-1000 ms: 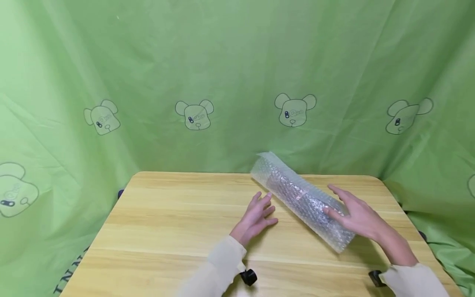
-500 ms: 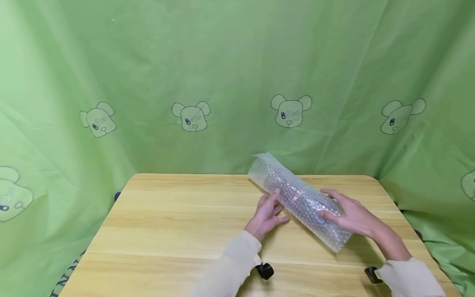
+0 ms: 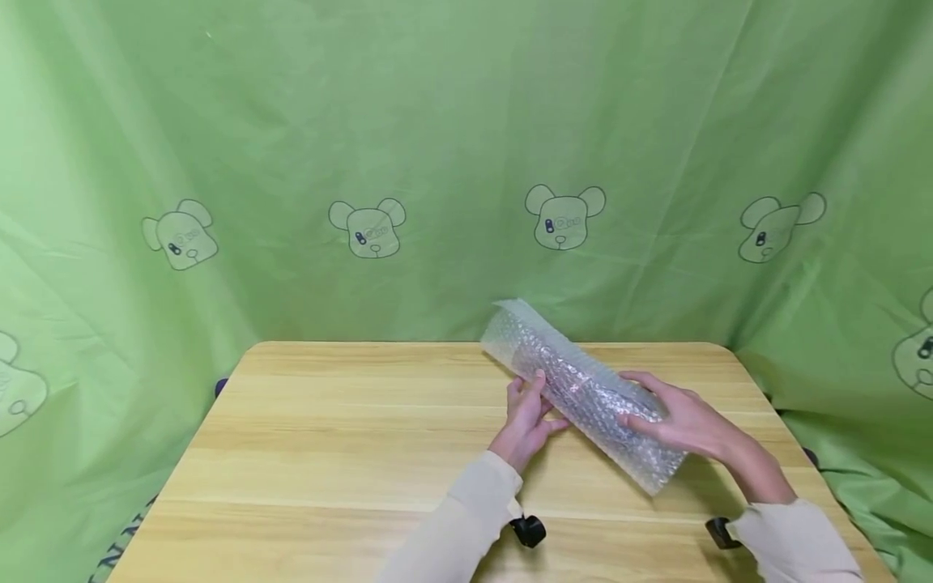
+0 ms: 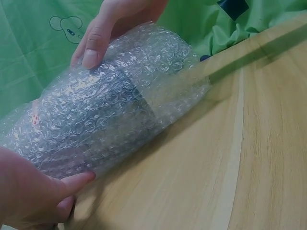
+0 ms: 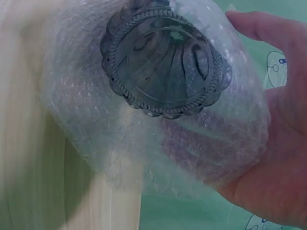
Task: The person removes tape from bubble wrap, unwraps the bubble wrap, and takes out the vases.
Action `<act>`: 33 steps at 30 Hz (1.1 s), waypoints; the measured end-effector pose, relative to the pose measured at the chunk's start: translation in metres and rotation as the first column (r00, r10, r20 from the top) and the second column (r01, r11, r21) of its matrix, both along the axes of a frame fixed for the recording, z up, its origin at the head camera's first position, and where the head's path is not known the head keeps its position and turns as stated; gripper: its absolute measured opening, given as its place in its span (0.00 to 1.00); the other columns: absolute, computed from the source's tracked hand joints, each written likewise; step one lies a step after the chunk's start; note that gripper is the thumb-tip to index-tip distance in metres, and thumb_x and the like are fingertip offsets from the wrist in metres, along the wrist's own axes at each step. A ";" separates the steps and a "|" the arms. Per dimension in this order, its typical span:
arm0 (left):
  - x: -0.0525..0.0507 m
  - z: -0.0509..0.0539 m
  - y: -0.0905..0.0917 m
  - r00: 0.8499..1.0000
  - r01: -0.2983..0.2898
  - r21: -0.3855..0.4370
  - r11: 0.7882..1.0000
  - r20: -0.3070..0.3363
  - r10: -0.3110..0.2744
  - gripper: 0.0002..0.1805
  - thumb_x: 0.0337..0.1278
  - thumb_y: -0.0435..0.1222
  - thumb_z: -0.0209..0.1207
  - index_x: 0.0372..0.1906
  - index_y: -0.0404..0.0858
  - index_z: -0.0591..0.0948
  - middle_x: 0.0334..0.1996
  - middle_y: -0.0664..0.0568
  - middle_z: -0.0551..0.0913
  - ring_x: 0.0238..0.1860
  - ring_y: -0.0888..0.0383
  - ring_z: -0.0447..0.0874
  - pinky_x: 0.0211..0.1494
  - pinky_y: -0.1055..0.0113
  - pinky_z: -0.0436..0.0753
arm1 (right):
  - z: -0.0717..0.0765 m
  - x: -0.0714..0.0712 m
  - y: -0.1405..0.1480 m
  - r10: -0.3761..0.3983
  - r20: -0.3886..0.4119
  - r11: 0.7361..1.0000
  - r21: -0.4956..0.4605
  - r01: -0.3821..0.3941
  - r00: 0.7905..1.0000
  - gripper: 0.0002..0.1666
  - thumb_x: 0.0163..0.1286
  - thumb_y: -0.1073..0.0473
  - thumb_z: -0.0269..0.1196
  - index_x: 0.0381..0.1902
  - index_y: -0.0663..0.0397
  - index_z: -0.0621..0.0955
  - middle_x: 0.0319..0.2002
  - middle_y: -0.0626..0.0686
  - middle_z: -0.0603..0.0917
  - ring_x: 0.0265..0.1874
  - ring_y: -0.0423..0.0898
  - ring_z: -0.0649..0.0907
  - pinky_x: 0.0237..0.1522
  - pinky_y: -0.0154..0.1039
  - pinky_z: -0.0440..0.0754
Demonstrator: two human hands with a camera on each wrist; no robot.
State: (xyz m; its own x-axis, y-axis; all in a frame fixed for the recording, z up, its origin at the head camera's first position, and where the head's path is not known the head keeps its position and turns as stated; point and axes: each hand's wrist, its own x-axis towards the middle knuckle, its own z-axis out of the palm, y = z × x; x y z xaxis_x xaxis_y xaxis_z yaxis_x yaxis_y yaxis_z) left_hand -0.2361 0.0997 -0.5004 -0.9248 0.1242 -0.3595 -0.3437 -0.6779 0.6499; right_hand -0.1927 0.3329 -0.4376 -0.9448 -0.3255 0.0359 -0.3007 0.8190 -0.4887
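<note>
A roll of clear bubble wrap (image 3: 583, 393) lies slantwise over the table, its far end near the back edge. The right wrist view looks into its near end, where a ribbed, scalloped glass vessel (image 5: 165, 64) shows inside. My right hand (image 3: 692, 417) grips the roll near that end, thumb on the near side, fingers over the far side. My left hand (image 3: 526, 421) holds the roll's left side, thumb against the wrap and other fingers low beside or beneath it, partly hidden. In the left wrist view, the left hand (image 4: 33, 191) touches the wrap's lower edge.
The wooden table (image 3: 328, 453) has rounded back corners. Green sheeting (image 3: 452, 121) printed with bear heads hangs behind it and on both sides. Black devices (image 3: 529, 531) sit at both wrists, by the pale sleeves.
My left hand has moved right and up to the roll and now touches it. My right hand has settled closer on the wrap. The whole head view has shifted slightly.
</note>
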 end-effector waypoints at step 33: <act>0.002 0.002 -0.082 0.983 0.181 -0.227 0.957 0.016 -0.182 0.34 0.72 0.45 0.61 0.75 0.43 0.62 0.58 0.34 0.78 0.58 0.39 0.79 0.59 0.33 0.79 | 0.000 0.040 -0.089 -0.007 0.088 0.997 -0.070 0.013 0.996 0.51 0.69 0.32 0.64 0.79 0.51 0.63 0.59 0.71 0.79 0.51 0.63 0.83 0.41 0.65 0.86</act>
